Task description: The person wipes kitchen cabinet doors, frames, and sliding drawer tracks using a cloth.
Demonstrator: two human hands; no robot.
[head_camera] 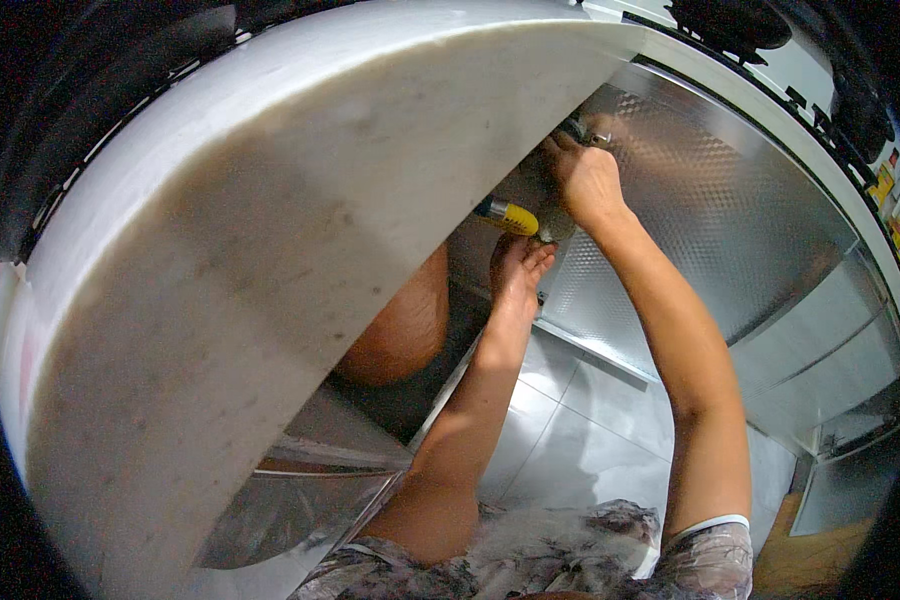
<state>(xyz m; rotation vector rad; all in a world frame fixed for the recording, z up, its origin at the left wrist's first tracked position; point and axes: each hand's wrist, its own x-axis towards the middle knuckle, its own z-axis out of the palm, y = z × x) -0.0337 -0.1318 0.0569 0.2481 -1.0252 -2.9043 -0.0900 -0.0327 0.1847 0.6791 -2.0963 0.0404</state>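
Below the edge of a pale stone-like slab (285, 225), both my arms reach into a dim space. My left hand (521, 262) is palm up with its fingers apart, just under a yellow-tipped tool or handle (517, 219) and a roundish greyish thing (555, 223). Whether the hand touches them I cannot tell. My right hand (585, 176) is higher up, its fingers bent around or against a dark thing (570, 129) by a small shiny metal part (600, 139). The slab and shadow partly hide its fingertips.
A cabinet door with a textured metallic face (690, 210) stands on the right. Brown rounded surface (412, 330), perhaps a large vessel, shows behind the slab's edge. Grey tiles (562, 427) cover the floor. A glossy panel (292, 517) is at lower left.
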